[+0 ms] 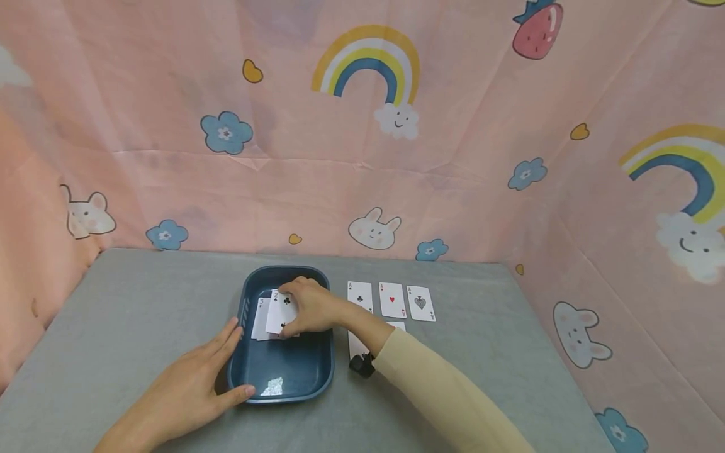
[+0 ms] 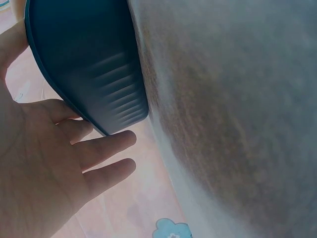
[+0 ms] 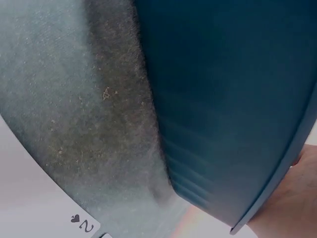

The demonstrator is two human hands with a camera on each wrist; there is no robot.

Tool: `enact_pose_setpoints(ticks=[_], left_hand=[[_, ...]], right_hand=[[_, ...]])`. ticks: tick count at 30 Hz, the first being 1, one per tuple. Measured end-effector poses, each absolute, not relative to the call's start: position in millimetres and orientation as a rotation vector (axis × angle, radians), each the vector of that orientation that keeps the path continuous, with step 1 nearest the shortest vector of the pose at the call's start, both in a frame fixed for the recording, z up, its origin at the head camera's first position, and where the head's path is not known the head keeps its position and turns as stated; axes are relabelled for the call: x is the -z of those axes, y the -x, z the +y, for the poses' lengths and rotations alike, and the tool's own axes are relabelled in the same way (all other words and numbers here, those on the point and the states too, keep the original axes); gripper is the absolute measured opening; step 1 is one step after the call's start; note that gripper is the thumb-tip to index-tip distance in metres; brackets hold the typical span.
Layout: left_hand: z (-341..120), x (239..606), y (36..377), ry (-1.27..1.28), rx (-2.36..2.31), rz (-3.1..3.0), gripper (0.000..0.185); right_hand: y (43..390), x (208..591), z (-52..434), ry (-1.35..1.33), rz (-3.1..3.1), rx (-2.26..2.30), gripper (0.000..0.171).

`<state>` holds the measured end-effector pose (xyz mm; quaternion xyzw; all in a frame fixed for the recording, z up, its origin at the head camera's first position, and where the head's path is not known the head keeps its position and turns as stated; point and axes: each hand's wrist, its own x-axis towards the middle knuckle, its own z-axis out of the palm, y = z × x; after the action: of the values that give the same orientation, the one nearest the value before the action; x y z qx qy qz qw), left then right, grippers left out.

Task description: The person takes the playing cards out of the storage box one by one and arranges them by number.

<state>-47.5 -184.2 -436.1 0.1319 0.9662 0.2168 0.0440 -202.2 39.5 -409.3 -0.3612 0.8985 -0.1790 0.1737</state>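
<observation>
My right hand reaches into a dark blue plastic tray and pinches a playing card, the two of clubs, between thumb and fingers. Under that card lie more white playing cards, their faces mostly covered. My left hand rests against the tray's left side, its fingers at the rim and its thumb by the near corner. In the left wrist view the left fingers spread along the tray's outer edge. The tray's wall blocks the held card from the right wrist view.
Right of the tray lie an ace of clubs, an ace of hearts and an ace of spades. Nearer cards lie partly beneath my right forearm; a two of spades shows in the right wrist view. A patterned pink cloth hangs behind the grey table.
</observation>
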Motion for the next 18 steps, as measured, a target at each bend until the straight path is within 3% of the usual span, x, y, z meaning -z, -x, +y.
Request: enact_pose_setpoints(ticks=[18], left_hand=[[-182, 436, 47, -0.386, -0.647, 2.95, 0.112]], right_hand=[[203, 398, 59, 1.023, 2.447, 0.774, 0.079]])
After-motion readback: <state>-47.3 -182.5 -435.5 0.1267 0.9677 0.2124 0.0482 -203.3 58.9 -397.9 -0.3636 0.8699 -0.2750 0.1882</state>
